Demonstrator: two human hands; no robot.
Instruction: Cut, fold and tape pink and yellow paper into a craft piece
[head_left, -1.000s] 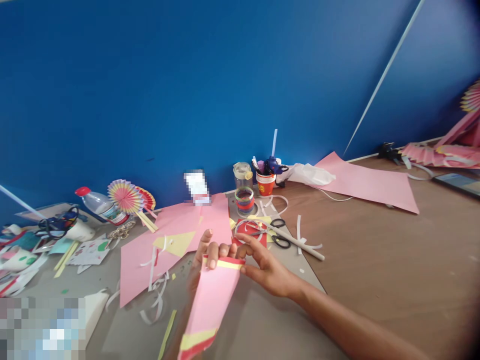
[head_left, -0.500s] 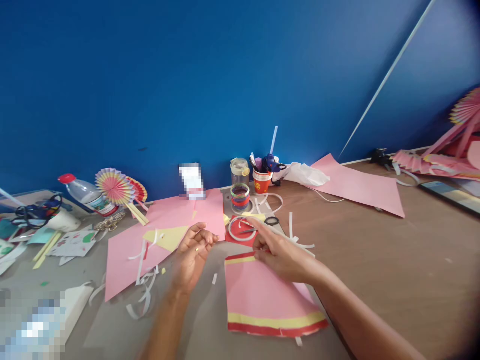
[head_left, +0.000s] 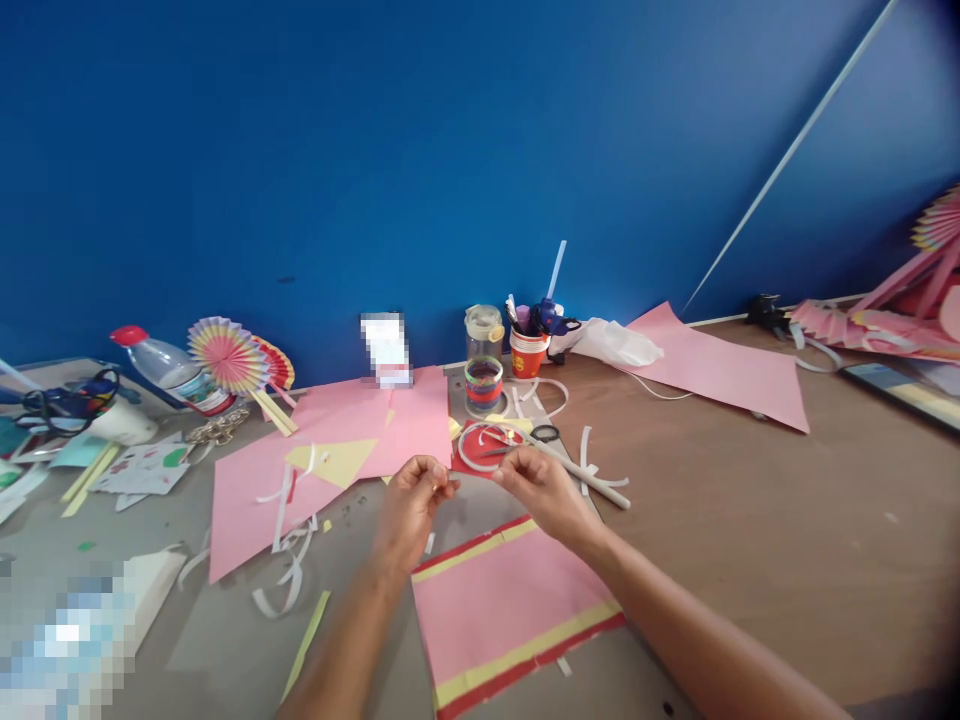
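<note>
My left hand (head_left: 416, 505) is closed in a pinch above the table, just past the far edge of a pink paper sheet (head_left: 510, 590). Facing it is my right hand (head_left: 544, 490), also pinched, with a small gap between the fingertips. Whatever the fingers hold is too small to make out. Beneath the hands the pink sheet lies flat, its two long edges banded in yellow and red. Just beyond my right hand are a red paper piece (head_left: 471, 455), a roll of white tape (head_left: 480, 448), scissors (head_left: 545, 433) and a pale rod (head_left: 592, 478).
Larger pink sheets (head_left: 420, 420) lie at the back, with a yellow piece (head_left: 330, 462) and white strips (head_left: 289, 590). A glass jar (head_left: 484, 360) and a red paper cup (head_left: 529, 352) stand by the blue wall. Left are a bottle (head_left: 176, 375) and a folded paper fan (head_left: 229, 355).
My right hand has left the pink sheet and both hands have come together, pinched. The banded sheet has turned and shifted left. A yellow strip now shows beside my left forearm.
</note>
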